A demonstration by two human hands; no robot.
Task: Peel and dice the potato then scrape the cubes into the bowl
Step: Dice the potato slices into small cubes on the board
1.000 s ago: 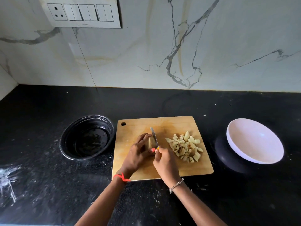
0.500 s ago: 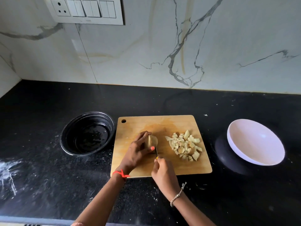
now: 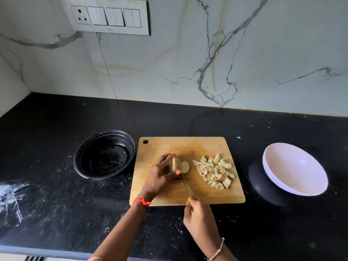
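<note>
On the board (image 3: 160, 147), a slice (image 3: 185, 167) has dropped off my potato (image 3: 175, 163); left fingers (image 3: 165, 159) clamp it, right fingers (image 3: 190, 206) seemingly grasp the drawn-back knife (image 3: 185, 185); dicing continues.

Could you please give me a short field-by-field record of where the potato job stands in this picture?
left hand: holds the potato piece on the cutting board
right hand: grips the knife, blade pointing towards the potato piece
slice: lies flat just right of the held piece
cubes: piled on the board's right half
white bowl: right of the board, empty
black bowl: left of the board, contents unclear
</note>
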